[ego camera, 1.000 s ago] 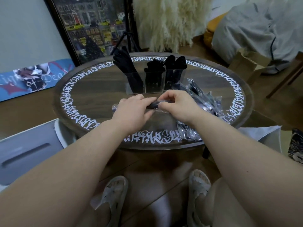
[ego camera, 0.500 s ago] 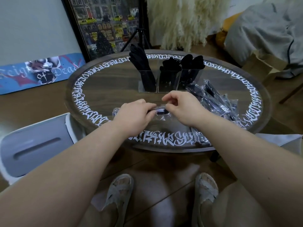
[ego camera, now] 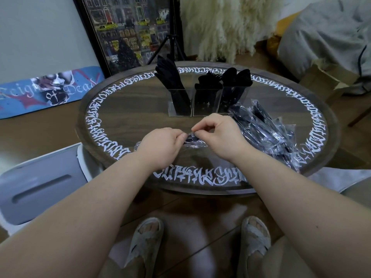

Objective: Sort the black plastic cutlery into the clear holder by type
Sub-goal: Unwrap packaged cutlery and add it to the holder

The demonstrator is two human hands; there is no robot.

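A black cutlery piece in a clear plastic wrapper (ego camera: 193,141) lies across the near middle of the round table (ego camera: 124,105). My left hand (ego camera: 160,146) grips the wrapper's left part. My right hand (ego camera: 218,135) pinches its right end between thumb and fingers. Behind them stands the clear holder (ego camera: 202,103) with three compartments: knives (ego camera: 170,77) on the left, forks (ego camera: 207,81) in the middle, spoons (ego camera: 237,77) on the right. A heap of wrapped cutlery (ego camera: 269,129) lies on the table's right side.
A grey-and-white bin lid (ego camera: 40,185) sits on the floor at the left. A skateboard deck (ego camera: 46,91), a framed picture (ego camera: 128,31) and a tripod (ego camera: 170,43) stand behind the table. A cardboard box (ego camera: 329,81) lies at the right. My slippered feet (ego camera: 146,239) are below.
The view has shifted, so the table sits further right in the frame. Both hands stay on the wrapped piece; my right hand's fingers have lifted into a higher pinch at the wrapper's end.
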